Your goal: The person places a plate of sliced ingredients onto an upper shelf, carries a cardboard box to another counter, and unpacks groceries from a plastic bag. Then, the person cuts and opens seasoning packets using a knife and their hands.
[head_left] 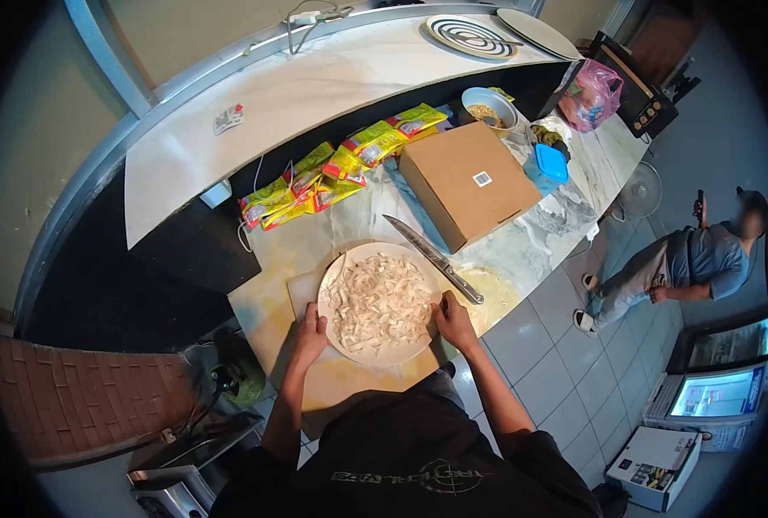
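A round white plate point(328, 289) heaped with pale shredded pieces point(380, 298), perhaps chicken or mushroom, is at the near part of the counter. My left hand point(312, 332) grips its left rim, the fingers curled at the edge. On the opposite side my right hand point(453, 319) holds the right rim. Under the plate a light cutting board point(300, 292) shows in part. A large knife point(436, 256) with a dark handle lies just beyond the plate, its handle end near my right hand.
Behind the knife stands a closed cardboard box point(466, 181), with yellow-green packets point(367, 147) to its left. A blue-lidded container point(548, 164), a bowl point(490, 110) and a pink bag point(593, 93) sit farther back. A person point(686, 263) stands on the tiled floor at right.
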The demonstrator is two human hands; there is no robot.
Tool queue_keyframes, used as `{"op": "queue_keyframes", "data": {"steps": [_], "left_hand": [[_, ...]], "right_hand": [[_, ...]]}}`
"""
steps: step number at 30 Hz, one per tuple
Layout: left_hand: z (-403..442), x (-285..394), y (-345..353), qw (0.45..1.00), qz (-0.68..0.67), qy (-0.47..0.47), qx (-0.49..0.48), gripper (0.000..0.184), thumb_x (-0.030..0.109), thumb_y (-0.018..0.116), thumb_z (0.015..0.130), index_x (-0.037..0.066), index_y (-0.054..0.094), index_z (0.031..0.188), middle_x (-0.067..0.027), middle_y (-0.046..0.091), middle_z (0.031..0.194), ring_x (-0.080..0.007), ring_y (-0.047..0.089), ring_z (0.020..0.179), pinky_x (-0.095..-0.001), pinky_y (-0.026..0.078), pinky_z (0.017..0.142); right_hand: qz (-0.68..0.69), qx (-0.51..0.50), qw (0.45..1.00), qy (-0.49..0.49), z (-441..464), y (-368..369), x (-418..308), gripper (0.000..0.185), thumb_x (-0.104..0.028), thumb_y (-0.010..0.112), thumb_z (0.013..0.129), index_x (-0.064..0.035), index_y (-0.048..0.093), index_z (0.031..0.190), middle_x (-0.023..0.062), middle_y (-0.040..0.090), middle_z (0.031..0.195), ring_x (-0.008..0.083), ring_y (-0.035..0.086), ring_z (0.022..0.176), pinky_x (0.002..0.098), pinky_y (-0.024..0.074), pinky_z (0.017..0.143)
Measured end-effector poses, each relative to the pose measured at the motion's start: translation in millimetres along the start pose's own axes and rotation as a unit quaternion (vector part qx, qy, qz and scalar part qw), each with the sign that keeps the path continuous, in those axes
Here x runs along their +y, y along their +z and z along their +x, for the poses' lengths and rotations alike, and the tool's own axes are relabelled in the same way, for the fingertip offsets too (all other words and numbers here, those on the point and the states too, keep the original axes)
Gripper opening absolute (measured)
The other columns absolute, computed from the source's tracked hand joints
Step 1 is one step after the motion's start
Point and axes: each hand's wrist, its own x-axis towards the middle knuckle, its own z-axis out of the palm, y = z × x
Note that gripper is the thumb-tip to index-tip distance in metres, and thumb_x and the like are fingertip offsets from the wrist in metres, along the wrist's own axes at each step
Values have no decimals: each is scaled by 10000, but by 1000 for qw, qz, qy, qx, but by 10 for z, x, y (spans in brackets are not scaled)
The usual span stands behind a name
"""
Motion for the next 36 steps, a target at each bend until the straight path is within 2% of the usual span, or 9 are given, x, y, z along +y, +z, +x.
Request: {"op": "queue_keyframes", "data": {"steps": [7,12,16,20,22,23,28,32,36], "left_hand": [[-72,-434,191,990,-127,46,-29,202,131,487,993,57,441,1176,-154,672,809,-215,614,612,-351,470,618],[-298,264,-227,980,-193,28,-41,194,136,481,1005,64,458,1183,-64,641,749,-113,510,608,-286,416,579],[-360,916,-700,962,-264,33,-56,177,179,476,1024,84,472,1173,30,552,653,-16,371,484,-219,287,439],[-334,1487,-1250,944,-307,81,-88,184,211,498,1018,97,466,1159,11,594,658,-19,368,378,-181,248,343],[-271,1828,-1576,946,-288,100,-111,203,222,510,1008,84,479,1155,-10,620,686,-9,366,381,-174,257,357],[-241,2018,-1726,942,-287,120,-128,224,226,520,1000,75,488,1162,-21,633,702,2,360,383,-170,259,369],[255,2598,-2136,944,-242,186,-126,142,197,491,1001,74,488,1071,-31,619,687,1,349,387,-150,241,388],[720,2716,-2253,950,-218,186,-123,138,186,496,995,75,491,1077,-39,606,693,5,365,410,-165,258,392],[1019,2755,-2238,949,-252,140,-125,120,137,489,973,46,467,1048,-90,578,675,-43,374,409,-204,273,381]], "right_hand": [[117,-1,993,-6,-119,-168,-71,196,-146,582,963,2,457,988,108,526,816,155,532,757,318,508,631],[170,18,983,-69,-262,-432,-372,168,-157,511,1001,-18,460,1080,89,581,804,153,578,711,301,527,591],[238,-75,966,72,-280,-843,-929,188,-156,460,1020,-48,386,1155,72,565,877,103,516,691,246,459,535],[157,115,951,-241,-37,-992,-1213,238,-159,418,1021,-61,376,1233,63,563,895,109,523,517,246,400,406],[372,17,928,-8,-137,-1337,-1849,473,-191,432,1011,-22,280,1426,100,595,1086,149,607,926,279,513,765],[371,15,928,-13,-32,-1421,-1942,473,-191,432,1011,-22,280,1426,100,595,1086,149,607,926,279,513,765],[416,-11,907,-64,557,-1800,-2484,356,-193,407,1008,-80,344,1339,83,590,889,132,570,476,265,385,303],[414,-33,900,-133,1023,-1874,-2604,381,-187,402,1022,-14,246,1324,118,549,856,167,546,489,281,361,335],[422,-34,896,-134,1353,-1793,-2597,101,-169,388,1018,-92,372,1081,89,547,814,152,541,445,261,387,304]]}}
